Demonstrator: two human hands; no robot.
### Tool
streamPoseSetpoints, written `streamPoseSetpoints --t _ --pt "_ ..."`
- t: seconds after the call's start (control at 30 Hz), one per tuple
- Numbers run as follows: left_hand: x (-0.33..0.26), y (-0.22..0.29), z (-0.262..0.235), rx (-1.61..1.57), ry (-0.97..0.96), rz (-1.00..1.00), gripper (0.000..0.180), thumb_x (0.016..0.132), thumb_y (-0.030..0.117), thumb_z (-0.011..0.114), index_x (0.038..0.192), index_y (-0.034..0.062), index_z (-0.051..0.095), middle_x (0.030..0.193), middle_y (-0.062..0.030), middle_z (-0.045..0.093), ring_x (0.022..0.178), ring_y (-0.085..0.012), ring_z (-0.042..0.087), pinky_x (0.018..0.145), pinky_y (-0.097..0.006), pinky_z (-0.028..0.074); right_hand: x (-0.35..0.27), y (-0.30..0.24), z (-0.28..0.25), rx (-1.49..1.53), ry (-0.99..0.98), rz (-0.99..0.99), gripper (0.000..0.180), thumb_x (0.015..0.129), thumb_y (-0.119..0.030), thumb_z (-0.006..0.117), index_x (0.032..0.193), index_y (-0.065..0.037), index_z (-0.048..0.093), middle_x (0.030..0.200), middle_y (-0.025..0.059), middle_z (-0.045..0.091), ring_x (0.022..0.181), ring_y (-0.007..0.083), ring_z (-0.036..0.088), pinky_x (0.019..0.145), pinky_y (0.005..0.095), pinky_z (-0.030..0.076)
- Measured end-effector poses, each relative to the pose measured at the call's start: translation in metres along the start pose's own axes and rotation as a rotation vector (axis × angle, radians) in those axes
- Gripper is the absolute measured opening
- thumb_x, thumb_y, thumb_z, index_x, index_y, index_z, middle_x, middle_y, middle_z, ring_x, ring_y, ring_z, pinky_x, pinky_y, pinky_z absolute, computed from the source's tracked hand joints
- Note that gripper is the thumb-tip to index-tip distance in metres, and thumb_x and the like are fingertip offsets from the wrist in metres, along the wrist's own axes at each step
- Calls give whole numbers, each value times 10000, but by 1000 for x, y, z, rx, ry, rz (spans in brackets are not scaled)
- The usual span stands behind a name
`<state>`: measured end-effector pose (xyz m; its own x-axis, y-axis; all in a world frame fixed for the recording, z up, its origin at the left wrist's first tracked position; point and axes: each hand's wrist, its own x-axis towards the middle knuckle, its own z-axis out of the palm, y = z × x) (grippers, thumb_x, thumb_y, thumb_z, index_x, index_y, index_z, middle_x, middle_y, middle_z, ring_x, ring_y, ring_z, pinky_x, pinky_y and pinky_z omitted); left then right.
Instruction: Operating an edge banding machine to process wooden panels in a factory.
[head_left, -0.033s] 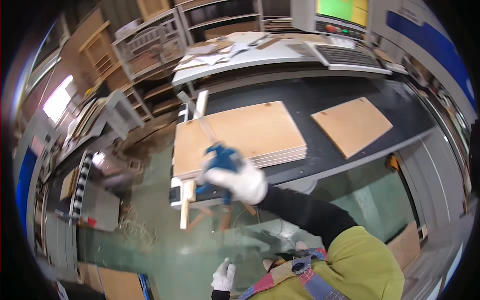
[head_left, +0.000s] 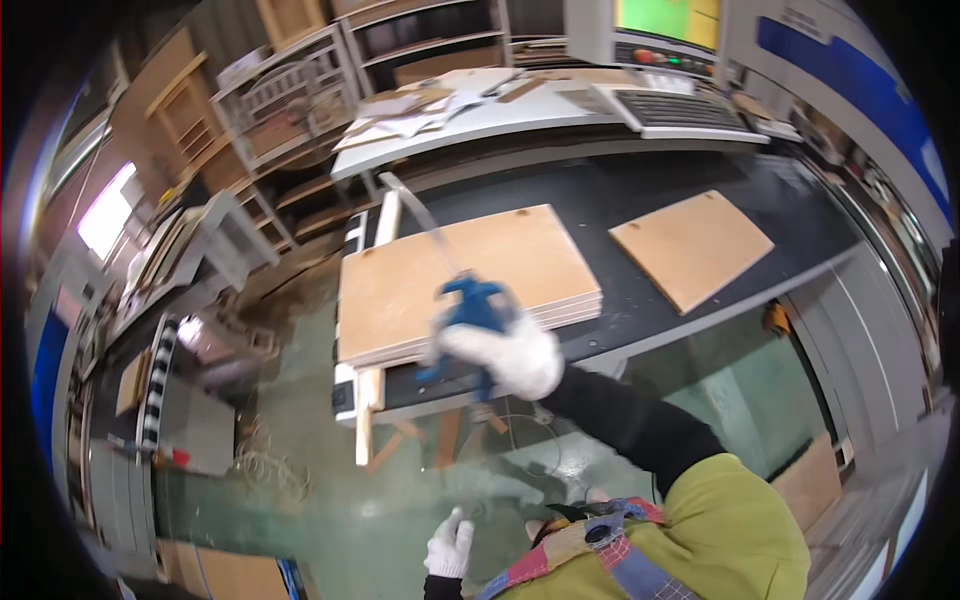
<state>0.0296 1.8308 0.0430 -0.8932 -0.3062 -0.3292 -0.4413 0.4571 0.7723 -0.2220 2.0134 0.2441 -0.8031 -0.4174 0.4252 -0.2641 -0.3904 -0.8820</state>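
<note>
My right hand [head_left: 515, 360], in a white glove, is closed around a blue air blow gun [head_left: 472, 303]. It is over the front edge of a stack of tan boards [head_left: 470, 255] with pale edges. The gun's long, thin metal nozzle [head_left: 425, 218] slants across the stack toward its far left; motion blurs it. A narrow wooden strip [head_left: 366, 415] sticks out past the front left corner of the stack. Low in front of my body, my gloved left hand [head_left: 449, 546] hangs with its fingers apart, holding nothing.
The stack lies on a black-topped bench [head_left: 560, 185], with a single tan board [head_left: 692, 250] to its right. Behind is a white table [head_left: 450, 125] with papers and offcuts. At the far right stands a machine with a lit screen [head_left: 668, 20]. Cord [head_left: 268, 460] lies coiled on the green floor.
My right hand and the blow gun have shifted to the right over the stack, and the nozzle slants more to the left. The whole view has moved slightly.
</note>
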Motion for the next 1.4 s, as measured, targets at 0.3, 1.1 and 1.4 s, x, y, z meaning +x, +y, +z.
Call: streamPoseSetpoints --t 0.3,1.1,1.4 --pt "77 201 73 -10 -305 881 328 888 196 572 1175 39 592 1076 -175 633 992 -325 618 861 -362 493 -191 -131 -250 -1339 980 864 407 750 -345 587 946 5 658 893 237 659 906 372 635 801 407 496" --pt "-35 212 216 416 -614 403 480 925 381 476 1280 60 512 1219 -200 566 1141 -367 528 969 -404 429 -218 -108 -315 -436 281 733 202 793 -195 683 844 -59 543 544 10 502 424 114 487 415 277 399" --pt "-84 68 117 141 -88 381 418 903 331 522 1206 46 568 1120 -197 620 1017 -351 607 887 -380 487 -72 -81 -203 -866 327 722 267 781 -262 646 894 -21 613 582 63 561 508 181 570 513 320 466"
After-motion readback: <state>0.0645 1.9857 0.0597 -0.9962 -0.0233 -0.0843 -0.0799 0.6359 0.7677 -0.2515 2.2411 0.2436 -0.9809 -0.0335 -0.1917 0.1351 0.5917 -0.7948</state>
